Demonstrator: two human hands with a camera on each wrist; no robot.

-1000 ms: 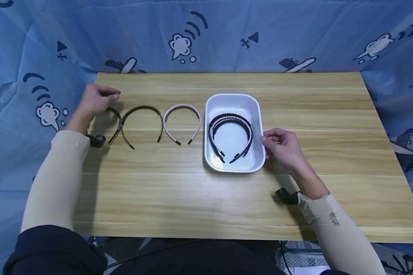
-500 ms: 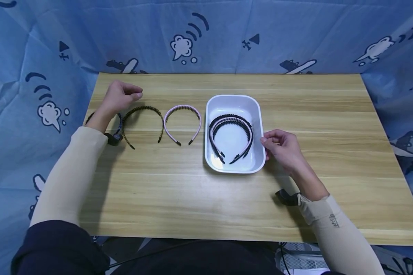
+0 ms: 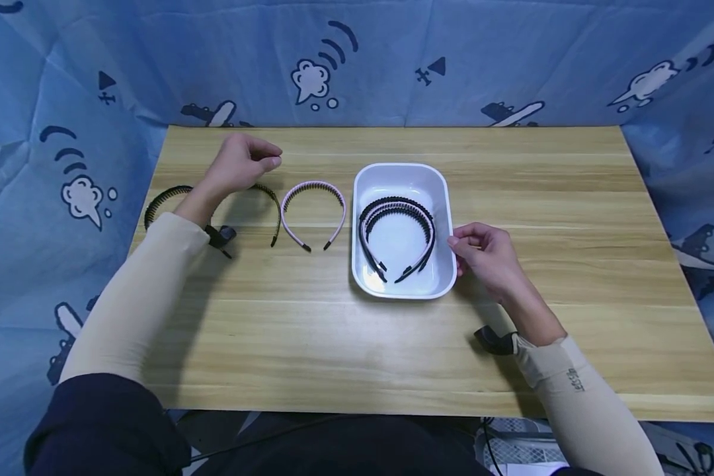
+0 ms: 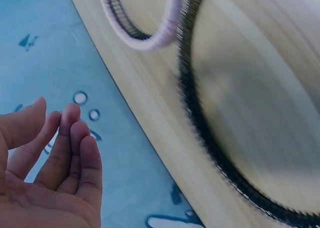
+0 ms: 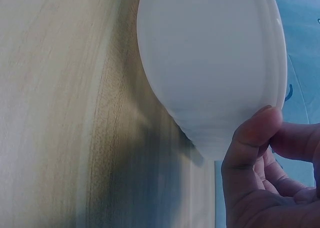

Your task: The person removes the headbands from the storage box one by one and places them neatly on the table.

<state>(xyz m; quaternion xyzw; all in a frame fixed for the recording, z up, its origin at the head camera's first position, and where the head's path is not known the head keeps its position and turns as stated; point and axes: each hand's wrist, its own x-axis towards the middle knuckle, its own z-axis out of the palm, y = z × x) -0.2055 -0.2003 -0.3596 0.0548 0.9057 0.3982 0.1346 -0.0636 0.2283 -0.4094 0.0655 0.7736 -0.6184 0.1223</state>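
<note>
My left hand [image 3: 240,164] hovers above the middle headband on the table, fingers loosely bent and nothing between them. That dark olive-brown headband [image 3: 272,198] is partly covered by the wrist in the head view; its toothed band [image 4: 187,87] shows large in the left wrist view. To its right lies a pink headband [image 3: 315,184], toothed inside. A dark headband [image 3: 166,194] at the far left is half hidden under the forearm. With thumb and fingers my right hand [image 3: 482,254] pinches the right rim of a white plastic tray [image 3: 401,177]. Inside the tray, black and pink headbands [image 3: 393,200] lie nested.
The wooden table [image 3: 309,330] ends at a blue patterned curtain [image 3: 381,66] behind and at both sides. A black wrist camera [image 3: 495,340] sits on the right wrist, close over the tabletop.
My left hand has moved right from above the leftmost headband to above the middle one, uncovering part of the leftmost. The right hand stays at the tray's rim, and the headbands have not moved.
</note>
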